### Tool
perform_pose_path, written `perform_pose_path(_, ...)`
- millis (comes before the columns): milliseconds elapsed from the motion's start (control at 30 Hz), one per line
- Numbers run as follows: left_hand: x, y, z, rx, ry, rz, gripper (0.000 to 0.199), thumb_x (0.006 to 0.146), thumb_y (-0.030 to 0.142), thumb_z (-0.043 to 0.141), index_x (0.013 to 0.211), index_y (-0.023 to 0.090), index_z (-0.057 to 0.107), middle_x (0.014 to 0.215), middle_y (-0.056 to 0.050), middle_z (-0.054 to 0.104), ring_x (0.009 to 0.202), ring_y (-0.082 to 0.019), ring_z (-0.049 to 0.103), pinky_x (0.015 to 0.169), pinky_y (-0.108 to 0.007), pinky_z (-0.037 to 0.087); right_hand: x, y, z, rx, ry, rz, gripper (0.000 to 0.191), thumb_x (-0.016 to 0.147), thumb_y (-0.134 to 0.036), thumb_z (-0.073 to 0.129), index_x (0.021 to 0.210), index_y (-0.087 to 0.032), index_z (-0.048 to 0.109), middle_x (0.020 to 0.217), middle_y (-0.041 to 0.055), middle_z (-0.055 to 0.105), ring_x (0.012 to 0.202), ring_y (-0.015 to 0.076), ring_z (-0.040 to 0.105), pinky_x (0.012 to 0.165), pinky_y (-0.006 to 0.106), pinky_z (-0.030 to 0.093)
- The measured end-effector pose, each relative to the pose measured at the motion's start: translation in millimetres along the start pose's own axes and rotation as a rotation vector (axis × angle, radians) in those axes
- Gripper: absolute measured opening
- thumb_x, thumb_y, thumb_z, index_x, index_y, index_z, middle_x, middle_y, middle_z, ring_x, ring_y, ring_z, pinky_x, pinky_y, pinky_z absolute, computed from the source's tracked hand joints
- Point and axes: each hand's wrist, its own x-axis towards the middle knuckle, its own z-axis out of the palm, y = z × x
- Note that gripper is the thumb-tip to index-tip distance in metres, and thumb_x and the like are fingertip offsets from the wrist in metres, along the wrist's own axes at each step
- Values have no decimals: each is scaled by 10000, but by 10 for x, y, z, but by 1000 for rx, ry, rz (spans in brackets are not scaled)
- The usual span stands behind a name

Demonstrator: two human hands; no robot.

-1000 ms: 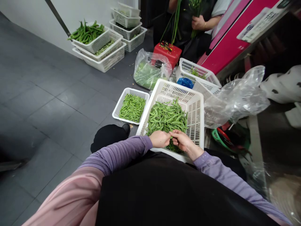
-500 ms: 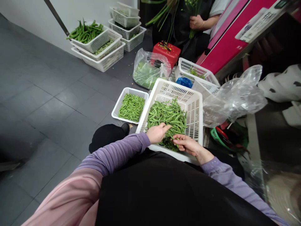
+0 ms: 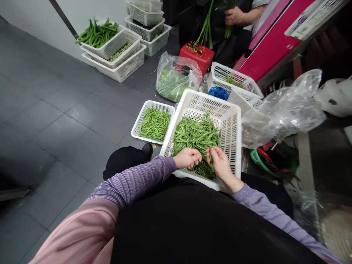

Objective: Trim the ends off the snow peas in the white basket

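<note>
A large white basket (image 3: pixel 233 128) in front of me holds a heap of green pea pods (image 3: pixel 192 132), with darker green scraps (image 3: pixel 203 169) at its near end. Over the near left part of the heap is my left hand (image 3: pixel 188 158), its fingers pinched together on something too small to make out. My right hand (image 3: pixel 219 161) is closed on a green pod, just right of my left hand and apart from it. To the left, a smaller white basket (image 3: pixel 136 129) on the floor contains more pods (image 3: pixel 154 124).
Stacked baskets (image 3: pixel 121 73) stand by the wall. Beyond the large basket are a bag of greens (image 3: pixel 176 80), a red stool (image 3: pixel 202 58) and another person's hand (image 3: pixel 233 16) holding stems. Clear plastic (image 3: pixel 286 110) and a green basin (image 3: pixel 258 157) lie at right.
My left hand has gone from pointing fingers over the pods to a pinch. My right hand has risen slightly in the view. The other person's stems have swung down onto the red stool.
</note>
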Motion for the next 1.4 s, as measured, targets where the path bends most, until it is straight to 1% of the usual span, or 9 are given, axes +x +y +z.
perform_pose_path(67, 13, -50, 74, 198, -76, -41, 251, 795, 202, 376, 804, 131, 616, 712, -38, 615, 592, -99, 558, 591, -212, 441, 188, 141, -21, 122, 266, 26, 288, 793, -481, 389, 830, -209, 473, 662, -20, 521, 461, 78, 448, 459, 211, 384)
perform_pose_path(133, 16, -113, 146, 431, -146, -53, 208, 729, 172, 448, 792, 129, 641, 794, -84, 619, 715, -158, 578, 664, -256, 446, 369, 292, -55, 1, 309, 63, 289, 772, -470, 407, 858, -207, 490, 682, -16, 541, 461, 85, 464, 466, 225, 405)
perform_pose_path(333, 51, -189, 205, 532, -181, 17, 287, 710, 180, 470, 944, 173, 635, 957, -89, 599, 846, -172, 565, 747, -254, 428, 528, 575, 153, -1118, -309, 26, 205, 761, -264, 481, 866, -136, 601, 876, 124, 618, 781, 202, 576, 704, 306, 417)
perform_pose_path(500, 63, -125, 177, 552, -310, 10, 271, 766, 204, 401, 751, 144, 664, 774, -80, 636, 715, -163, 582, 643, -249, 429, 569, 628, 424, -1182, -363, 62, 236, 784, -181, 421, 906, -88, 599, 951, 189, 602, 852, 230, 572, 738, 337, 396)
perform_pose_path(633, 53, -142, 151, 556, -216, -55, 308, 786, 314, 414, 773, 129, 659, 786, -103, 640, 728, -185, 590, 631, -261, 429, 602, 567, 265, -1158, -345, 136, 208, 729, -246, 496, 791, -95, 626, 826, 172, 623, 765, 216, 579, 653, 303, 413)
perform_pose_path(733, 60, -151, 139, 537, -86, -94, 306, 795, 327, 406, 805, 134, 643, 789, -107, 640, 723, -190, 591, 630, -266, 428, 475, 475, 12, -917, -394, 267, 222, 721, -300, 481, 716, -125, 618, 690, 91, 608, 504, 118, 506, 451, 232, 364)
perform_pose_path(933, 97, -59, 192, 337, 7, 17, 283, 825, 291, 373, 812, 151, 618, 761, -49, 638, 657, -127, 559, 622, -213, 395, 40, 306, -165, 211, -370, 520, 163, 679, -279, 519, 612, -132, 545, 483, -26, 468, 334, 29, 272, 319, 171, 159)
perform_pose_path(1233, 19, -68, 174, 243, 78, 81, 221, 800, 251, 413, 803, 159, 613, 683, -5, 614, 590, -90, 513, 581, -183, 362, -107, 103, -66, 301, -257, 357, 191, 670, -306, 596, 777, -151, 564, 597, -37, 524, 330, 21, 312, 319, 175, 150)
perform_pose_path(1400, -24, -60, 152, 319, 158, 131, 265, 816, 306, 389, 773, 156, 603, 667, -20, 603, 585, -103, 512, 567, -198, 355, -113, 37, -17, 286, -243, 340, 232, 679, -373, 605, 679, -154, 529, 496, -54, 468, 331, 26, 277, 330, 179, 144)
